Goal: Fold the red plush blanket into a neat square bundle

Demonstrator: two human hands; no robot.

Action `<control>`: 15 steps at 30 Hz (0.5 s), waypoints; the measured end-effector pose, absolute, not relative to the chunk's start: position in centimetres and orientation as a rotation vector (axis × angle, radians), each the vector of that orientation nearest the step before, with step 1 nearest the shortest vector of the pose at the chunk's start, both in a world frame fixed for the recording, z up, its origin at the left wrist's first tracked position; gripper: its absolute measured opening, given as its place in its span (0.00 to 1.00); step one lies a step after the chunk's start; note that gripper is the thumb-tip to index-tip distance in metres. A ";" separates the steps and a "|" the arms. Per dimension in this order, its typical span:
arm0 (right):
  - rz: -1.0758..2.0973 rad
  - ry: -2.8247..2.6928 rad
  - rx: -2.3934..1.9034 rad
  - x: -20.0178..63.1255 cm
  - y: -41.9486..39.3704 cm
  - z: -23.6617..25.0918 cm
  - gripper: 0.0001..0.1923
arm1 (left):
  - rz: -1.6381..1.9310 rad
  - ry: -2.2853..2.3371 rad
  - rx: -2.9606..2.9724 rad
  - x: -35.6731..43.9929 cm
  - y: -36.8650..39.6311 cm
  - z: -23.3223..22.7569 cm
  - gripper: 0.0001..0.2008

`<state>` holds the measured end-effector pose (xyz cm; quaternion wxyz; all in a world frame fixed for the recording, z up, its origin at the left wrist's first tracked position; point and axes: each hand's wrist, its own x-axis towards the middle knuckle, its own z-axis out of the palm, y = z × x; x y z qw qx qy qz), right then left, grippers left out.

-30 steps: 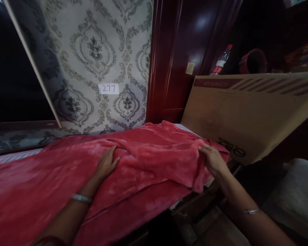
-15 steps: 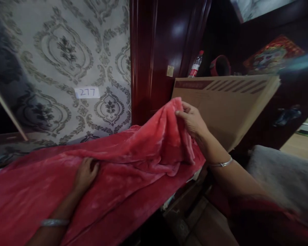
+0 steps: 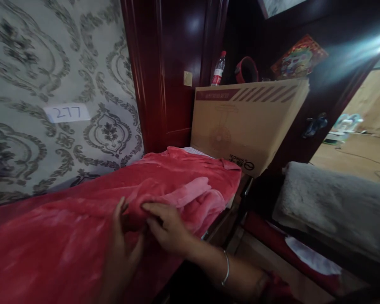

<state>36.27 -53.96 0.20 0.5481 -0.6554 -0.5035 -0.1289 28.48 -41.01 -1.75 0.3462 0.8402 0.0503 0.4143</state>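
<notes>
Head view: right hand (image 3: 166, 228) and left hand (image 3: 122, 249) pinch red blanket (image 3: 82, 219) fold together (corner folded over); rest still unfolded.

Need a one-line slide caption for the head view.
Both hands, left hand and right hand, gather a red blanket beside a cardboard box.

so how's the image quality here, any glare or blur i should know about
Head view: dim overall, with a bright flare streaking in from the upper right over the doorway. A glossy highlight sits on the dark red door frame. The wide lens bends the edges, so the cardboard box looks skewed. The red blanket and both hands, left hand and right hand, look soft.
</notes>
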 end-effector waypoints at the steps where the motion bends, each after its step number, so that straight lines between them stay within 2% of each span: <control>1: -0.306 -1.189 -1.546 35.7 -54.3 -0.6 0.20 | 1.048 0.164 2.172 28.1 -41.0 -2.4 0.33; 6: -0.299 -1.332 -1.506 34.7 -57.7 -3.0 0.17 | 0.932 0.217 2.238 26.5 -40.6 -4.2 0.14; 10: -0.458 -1.109 -1.633 38.1 -61.8 -4.8 0.11 | 0.954 0.275 2.258 26.0 -40.7 -3.8 0.10; 12: -0.569 -0.935 -1.775 41.0 -63.9 -5.7 0.13 | 0.967 0.252 2.286 26.1 -40.9 -3.6 0.10; 15: -0.591 -0.844 -2.082 45.2 -66.1 -6.5 0.27 | 1.077 0.058 2.338 26.4 -41.1 -4.0 0.12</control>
